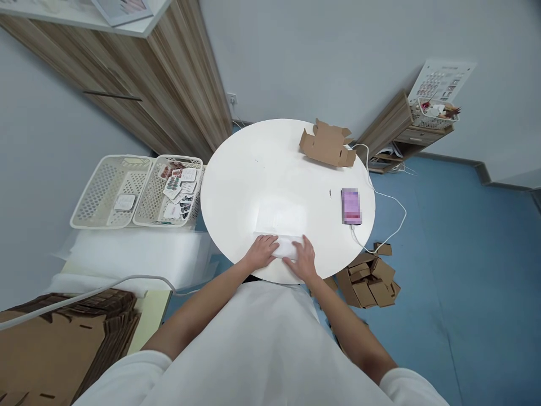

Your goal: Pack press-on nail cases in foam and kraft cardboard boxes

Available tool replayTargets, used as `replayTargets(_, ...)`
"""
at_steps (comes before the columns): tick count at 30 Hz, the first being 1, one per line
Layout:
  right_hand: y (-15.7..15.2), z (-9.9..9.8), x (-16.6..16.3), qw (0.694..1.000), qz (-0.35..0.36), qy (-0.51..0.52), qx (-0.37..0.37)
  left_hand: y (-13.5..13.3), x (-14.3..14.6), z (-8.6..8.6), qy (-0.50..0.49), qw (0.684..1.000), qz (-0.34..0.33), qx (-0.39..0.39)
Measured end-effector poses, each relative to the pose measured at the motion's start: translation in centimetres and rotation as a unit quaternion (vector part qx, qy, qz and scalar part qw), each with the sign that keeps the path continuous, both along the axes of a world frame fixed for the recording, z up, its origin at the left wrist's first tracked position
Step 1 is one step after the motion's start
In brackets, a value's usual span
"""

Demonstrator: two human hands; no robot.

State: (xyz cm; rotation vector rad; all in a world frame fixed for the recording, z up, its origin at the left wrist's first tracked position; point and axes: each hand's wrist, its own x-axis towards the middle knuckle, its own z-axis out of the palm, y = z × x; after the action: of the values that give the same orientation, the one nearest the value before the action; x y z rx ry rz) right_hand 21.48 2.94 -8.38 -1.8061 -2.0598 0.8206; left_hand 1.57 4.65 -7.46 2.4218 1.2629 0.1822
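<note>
A thin, whitish wrapping sheet (pixel 282 219) lies flat near the front edge of the round white table. Its near end is folded into a small flat white bundle (pixel 285 247), and whatever may be inside is hidden. My left hand (pixel 262 252) grips the bundle's left end with bent fingers on top. At the other end, my right hand (pixel 304 258) holds it between the thumb on the near side and the fingers on the far side.
An unfolded cardboard box (pixel 328 145) and a phone (pixel 351 206) on a white cable are on the table (pixel 236 169). Left stand two white baskets (pixel 143 217), one with small packs, and stacked flat cardboard (pixel 54 349). Folded boxes (pixel 369 279) lie on the floor at right.
</note>
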Motion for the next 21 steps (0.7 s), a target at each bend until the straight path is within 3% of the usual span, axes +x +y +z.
replayTargets(3,0.0,0.1,-0.3,0.971,-0.212,0.078,-0.076,0.3,0.7,-0.1,0.008,1.0,0.015,0.008)
replayTargets(7,2.3,1.0,-0.1,0.91,-0.32,0.186,-0.187,0.7,0.9,-0.2,0.009,1.0,0.011,0.007)
replayTargets(11,4.5,2.1,0.7,0.874,-0.308,0.269,-0.261,0.7,0.6,-0.3,0.004,1.0,0.004,0.002)
replayTargets(17,4.9,2.2,-1.5,0.85,-0.26,0.359,-0.285,0.1,0.8,0.0,-0.008,0.999,0.037,-0.011)
replayTargets(19,4.8,1.8,-2.5,0.844,-0.252,0.373,-0.291,-0.6,0.9,0.1,-0.014,0.994,0.11,-0.021)
replayTargets(21,4.6,1.4,-3.0,0.851,-0.242,0.368,-0.286,-1.7,0.8,-0.1,-0.026,0.966,0.253,-0.052)
